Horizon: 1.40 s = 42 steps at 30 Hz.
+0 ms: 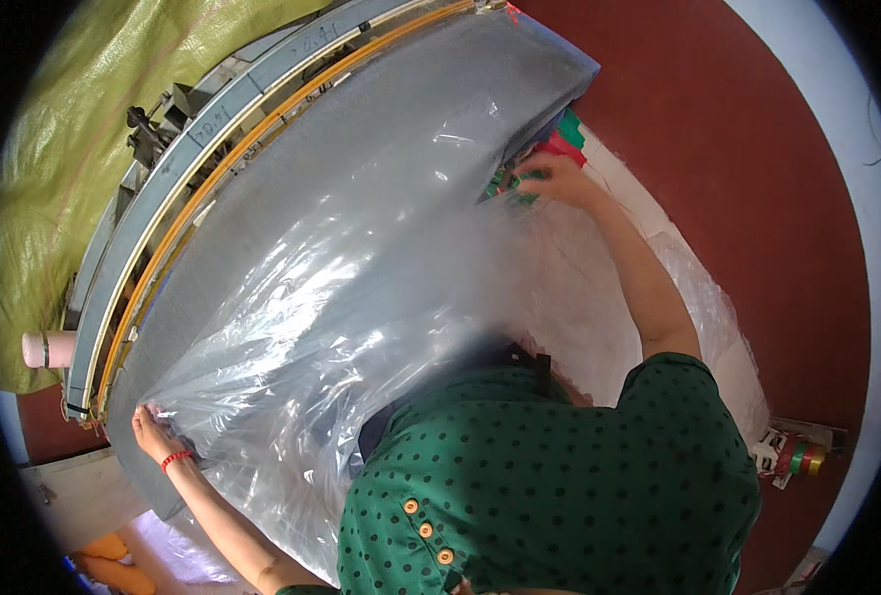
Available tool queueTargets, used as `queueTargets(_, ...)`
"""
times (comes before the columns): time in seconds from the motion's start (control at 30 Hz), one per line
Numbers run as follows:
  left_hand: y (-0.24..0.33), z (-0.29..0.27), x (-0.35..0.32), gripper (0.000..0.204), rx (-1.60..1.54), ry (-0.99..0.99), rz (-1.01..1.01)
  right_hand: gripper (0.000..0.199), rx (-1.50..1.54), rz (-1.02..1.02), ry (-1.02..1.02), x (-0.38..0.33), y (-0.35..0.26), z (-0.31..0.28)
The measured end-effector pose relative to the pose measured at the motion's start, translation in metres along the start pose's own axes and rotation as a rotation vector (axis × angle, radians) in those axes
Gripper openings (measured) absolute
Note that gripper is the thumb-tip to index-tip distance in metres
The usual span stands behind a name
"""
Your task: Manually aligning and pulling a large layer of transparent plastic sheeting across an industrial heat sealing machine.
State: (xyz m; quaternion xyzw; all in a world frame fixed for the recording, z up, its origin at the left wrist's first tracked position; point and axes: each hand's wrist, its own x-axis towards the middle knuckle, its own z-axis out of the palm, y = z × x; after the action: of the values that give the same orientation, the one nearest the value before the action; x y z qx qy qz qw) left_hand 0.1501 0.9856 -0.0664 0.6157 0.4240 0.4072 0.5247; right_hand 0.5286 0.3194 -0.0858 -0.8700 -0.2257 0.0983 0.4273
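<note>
A large clear plastic sheet (292,288) spreads in shiny creases over a grey padded surface (361,139) and down toward my lap. At the far left end of it, my left hand (151,434), with a red bead bracelet at the wrist, pinches a gathered edge of the sheet. Folds fan out from those fingers. My right hand (558,182) is up at the right side, its fingers bent at the sheet's far right edge. Bright green and red pieces of material (566,141) lie beside and beneath this hand, their kind not clear.
A long machine with blue-grey and orange rails (252,124) borders the far left side. Yellow-green woven sheeting (63,169) hangs beyond it, and a pink roll (49,349) sits at its end. Cones of coloured thread (796,458) stand on the red floor (758,198) at right.
</note>
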Motion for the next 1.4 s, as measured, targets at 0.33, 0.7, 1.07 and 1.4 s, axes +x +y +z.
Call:
queueTargets(0.33, -0.005, -0.004, 0.007, 0.008, 0.027, -0.112, -0.005, 0.016, 0.142, -0.068, -0.031, -0.004, 0.009, 0.02)
queueTargets(0.7, 0.041, 0.033, -0.037, 0.008, -0.205, 0.017, -0.005, 0.011, 0.78, -0.408, 0.227, 0.013, -0.14, -0.077)
queueTargets(1.07, 0.001, -0.027, -0.005, 0.014, 0.29, -0.05, 0.18, 0.042, -0.582, -0.522, 0.315, 0.048, -0.07, 0.035)
queueTargets(1.4, -0.004, -0.034, -0.005, 0.017, 0.518, 0.028, 0.352, 0.025, -0.426, -0.584, 0.129, 0.141, -0.087, 0.037)
